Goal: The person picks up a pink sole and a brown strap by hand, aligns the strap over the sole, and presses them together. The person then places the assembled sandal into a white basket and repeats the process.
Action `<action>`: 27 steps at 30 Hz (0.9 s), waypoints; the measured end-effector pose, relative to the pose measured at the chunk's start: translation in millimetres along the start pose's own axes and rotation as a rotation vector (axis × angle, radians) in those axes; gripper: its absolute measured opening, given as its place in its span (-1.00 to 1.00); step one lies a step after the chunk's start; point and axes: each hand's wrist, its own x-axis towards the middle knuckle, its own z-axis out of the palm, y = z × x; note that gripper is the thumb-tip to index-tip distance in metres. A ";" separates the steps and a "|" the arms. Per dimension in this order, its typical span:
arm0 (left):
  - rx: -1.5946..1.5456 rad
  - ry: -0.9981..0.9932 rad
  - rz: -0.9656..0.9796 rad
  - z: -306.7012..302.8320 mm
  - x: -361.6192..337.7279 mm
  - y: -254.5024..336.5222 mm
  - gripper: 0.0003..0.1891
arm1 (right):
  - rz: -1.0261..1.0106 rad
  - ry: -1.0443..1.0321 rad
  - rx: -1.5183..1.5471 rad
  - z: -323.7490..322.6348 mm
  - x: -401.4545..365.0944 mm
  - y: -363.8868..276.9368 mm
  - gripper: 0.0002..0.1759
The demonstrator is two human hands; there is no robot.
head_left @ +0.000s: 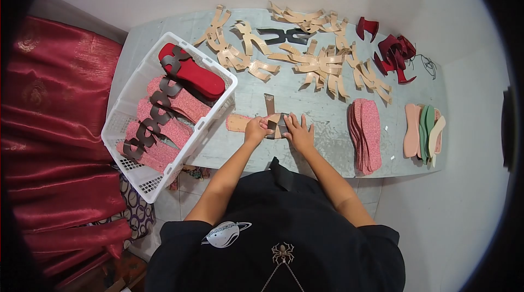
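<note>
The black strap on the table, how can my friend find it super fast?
Start at the big grey table, then look at its far side, past the white basket. Tan straps lie scattered there. The black strap lies among them, and it's the only black one in that bunch.

We see a grey table [248,94] bearing beige straps [322,63] at upper centre, red pieces [390,53] at upper right, pink soles [365,136] right of centre, mixed soles [423,131] at far right, and a basket [203,124] at left.
</note>
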 end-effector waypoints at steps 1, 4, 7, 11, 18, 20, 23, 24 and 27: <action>0.001 -0.004 -0.013 0.0 0.5 0.6 -0.67 | -0.001 0.001 -0.001 -0.2 0.2 0.2 -0.27; -0.012 -0.004 -0.030 -0.6 -0.3 4.0 -0.64 | -0.002 0.008 -0.005 -0.1 0.2 0.0 -0.27; 0.001 0.033 -0.046 -2.6 -5.0 11.5 -0.59 | -0.004 0.017 -0.009 0.7 0.3 0.2 -0.27; 0.122 0.053 -0.055 -5.6 -7.9 25.4 -0.53 | -0.002 0.010 -0.011 1.7 0.4 0.6 -0.26; 0.413 0.133 -0.022 -10.9 -10.7 52.0 -0.33 | 0.003 0.000 0.008 1.9 0.4 0.8 -0.27; 0.484 0.192 0.055 -10.4 -10.8 54.4 -0.30 | 0.006 -0.002 0.009 0.8 0.1 0.4 -0.27; 0.512 0.200 0.024 -11.0 -6.7 52.8 -0.27 | 0.006 -0.004 -0.015 0.3 0.3 -0.1 -0.27; 0.515 0.177 0.005 -11.3 -4.5 51.5 -0.27 | 0.006 -0.003 -0.039 0.3 0.4 -0.2 -0.27; 0.509 0.150 0.001 -11.4 -2.0 47.2 -0.27 | 0.008 -0.007 -0.035 -0.3 0.1 -0.3 -0.28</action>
